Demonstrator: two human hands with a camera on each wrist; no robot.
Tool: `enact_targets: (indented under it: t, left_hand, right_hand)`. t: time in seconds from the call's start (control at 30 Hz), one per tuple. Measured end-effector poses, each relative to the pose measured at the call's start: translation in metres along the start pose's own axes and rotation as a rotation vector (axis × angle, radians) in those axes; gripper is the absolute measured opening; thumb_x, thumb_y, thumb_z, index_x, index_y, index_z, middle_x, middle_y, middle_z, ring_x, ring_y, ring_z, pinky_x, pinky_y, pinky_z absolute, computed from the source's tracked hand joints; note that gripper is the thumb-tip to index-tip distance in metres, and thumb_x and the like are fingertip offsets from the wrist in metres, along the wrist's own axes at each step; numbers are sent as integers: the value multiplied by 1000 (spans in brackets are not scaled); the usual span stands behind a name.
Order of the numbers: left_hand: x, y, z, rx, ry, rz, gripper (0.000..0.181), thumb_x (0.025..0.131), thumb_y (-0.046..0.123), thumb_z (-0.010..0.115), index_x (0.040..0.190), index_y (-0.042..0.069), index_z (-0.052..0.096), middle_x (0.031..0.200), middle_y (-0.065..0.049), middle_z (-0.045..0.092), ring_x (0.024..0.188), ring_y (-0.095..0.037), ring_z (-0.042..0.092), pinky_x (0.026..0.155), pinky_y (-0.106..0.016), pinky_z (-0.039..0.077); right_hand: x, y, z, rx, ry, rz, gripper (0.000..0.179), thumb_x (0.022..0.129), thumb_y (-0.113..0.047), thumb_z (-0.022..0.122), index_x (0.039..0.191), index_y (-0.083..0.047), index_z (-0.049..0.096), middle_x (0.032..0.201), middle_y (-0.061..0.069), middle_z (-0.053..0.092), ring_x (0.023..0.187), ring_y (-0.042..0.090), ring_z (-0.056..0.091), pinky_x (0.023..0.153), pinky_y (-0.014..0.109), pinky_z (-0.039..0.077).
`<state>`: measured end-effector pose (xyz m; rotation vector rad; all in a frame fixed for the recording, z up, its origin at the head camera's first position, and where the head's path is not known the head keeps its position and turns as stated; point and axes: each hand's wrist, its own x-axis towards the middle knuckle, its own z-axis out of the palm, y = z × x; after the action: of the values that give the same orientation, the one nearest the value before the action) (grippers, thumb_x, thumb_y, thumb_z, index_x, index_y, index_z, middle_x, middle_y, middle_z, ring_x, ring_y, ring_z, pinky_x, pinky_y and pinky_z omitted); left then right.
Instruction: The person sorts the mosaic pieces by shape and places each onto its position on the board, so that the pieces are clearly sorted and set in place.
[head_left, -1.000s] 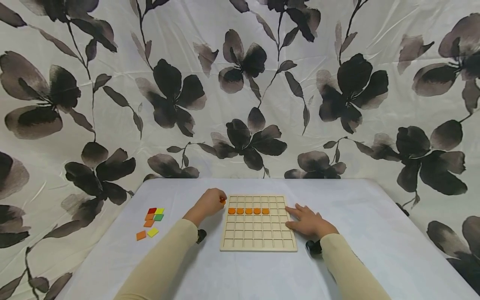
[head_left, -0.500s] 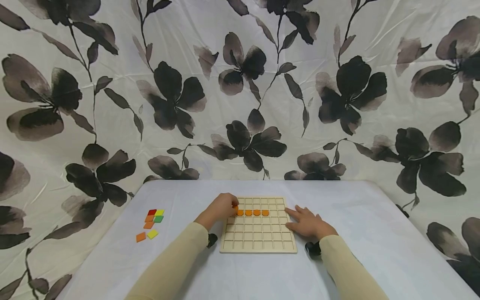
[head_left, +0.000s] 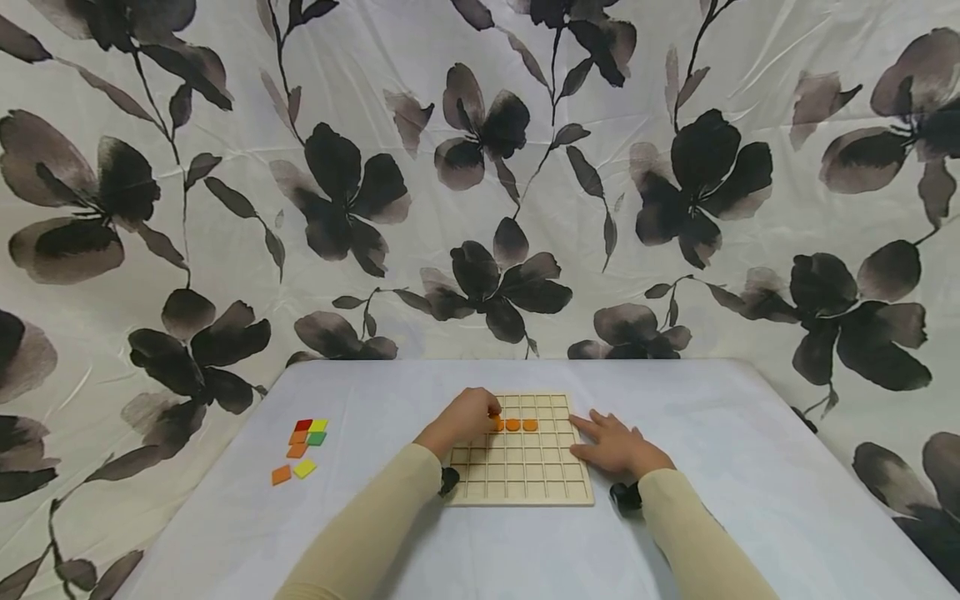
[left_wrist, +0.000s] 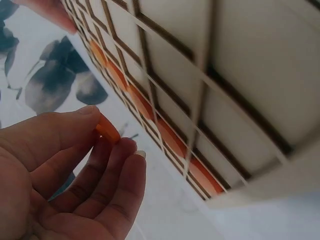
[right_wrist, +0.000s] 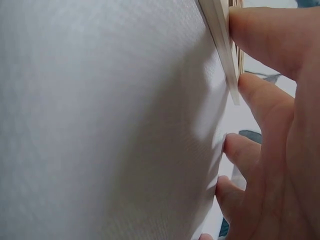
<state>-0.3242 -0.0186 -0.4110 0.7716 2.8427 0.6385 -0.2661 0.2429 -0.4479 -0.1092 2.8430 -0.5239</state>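
Note:
A wooden grid board (head_left: 522, 492) lies on the white table, with a row of orange discs (head_left: 513, 425) in its cells. My left hand (head_left: 467, 413) is over the board's left part and hides some of that row in the head view. Thumb and fingertips pinch one small orange disc (left_wrist: 108, 129), held apart from the grid in the left wrist view. At the board's right edge rests my right hand (head_left: 617, 442), fingers spread. Its thumb and index finger (right_wrist: 265, 97) touch the wooden rim, while the other fingertips rest on the tablecloth.
Left of the board lie several square tiles: a red tile (head_left: 303, 425), a green tile (head_left: 317, 437), yellow ones and orange ones (head_left: 281, 475). A floral cloth (head_left: 480, 192) hangs behind the table's far edge. Both wrists wear black devices (head_left: 626, 497).
My left hand has moved right with the orange disc, from beside the board's left edge to over the row of discs. The right hand has stayed at the right edge.

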Motion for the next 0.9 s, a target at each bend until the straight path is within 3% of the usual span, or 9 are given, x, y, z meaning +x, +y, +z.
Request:
enact_targets:
  t: [0.43,0.7,0.9]
  left_hand:
    - [16,21,14,-8,-2,52,21,88,3,63,106,1,72,105,-9,70,98,-21,63,86,-36,52]
    - [22,32,18,-43,-15,10,18,88,4,64,103,4,74,105,-7,71,94,-19,62,84,-34,52]
    - [28,39,23,-39,-27,-1,21,88,4,64,107,5,73,108,-6,71,100,-20,63,87,-34,52]
  right_hand:
    - [5,1,4,-13,1,28,63,95,-48,51,150,-25,35,158,19,25,145,49,16,108,73,12]
    - [2,-3,0,-5,1,34,62,95,-47,52,150,-25,36,158,19,25,145,49,16,109,73,12]
    - [4,0,2,-6,6,27,62,95,-49,50,150,-26,35,158,18,26,145,48,17,108,73,12]
